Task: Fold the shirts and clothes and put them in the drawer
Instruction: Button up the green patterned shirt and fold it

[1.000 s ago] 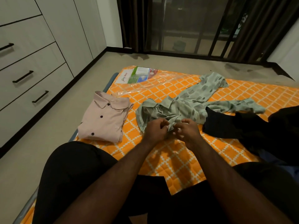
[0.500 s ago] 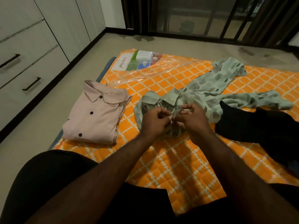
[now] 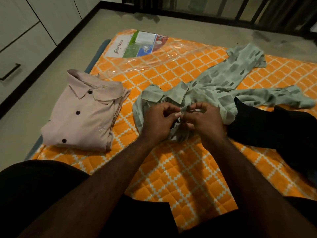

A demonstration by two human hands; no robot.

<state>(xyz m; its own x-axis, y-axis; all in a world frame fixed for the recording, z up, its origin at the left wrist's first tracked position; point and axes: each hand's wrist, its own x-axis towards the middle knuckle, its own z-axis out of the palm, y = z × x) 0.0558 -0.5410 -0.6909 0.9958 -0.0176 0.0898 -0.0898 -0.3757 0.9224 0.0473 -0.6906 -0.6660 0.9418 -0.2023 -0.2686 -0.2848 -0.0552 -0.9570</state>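
Note:
A crumpled pale green patterned shirt (image 3: 221, 83) lies across the orange quilted mattress (image 3: 171, 169), its sleeves spread to the right. My left hand (image 3: 157, 122) and my right hand (image 3: 204, 121) meet just below its collar, both pinching the shirt's front placket between fingertips. A folded pink shirt (image 3: 82, 114) with dark buttons rests at the mattress's left edge. A dark garment (image 3: 274, 127) lies at the right, overlapping the green shirt.
White drawers (image 3: 20, 48) with black handles line the left wall, all closed. A clear plastic cover with a printed label (image 3: 137, 43) lies on the mattress's far corner. My legs in black shorts (image 3: 42, 194) sit at the near edge. Bare floor surrounds the mattress.
The view has tilted down and closer. My hands stay together on the green shirt's front, working slightly higher toward the collar. The pink shirt has not moved.

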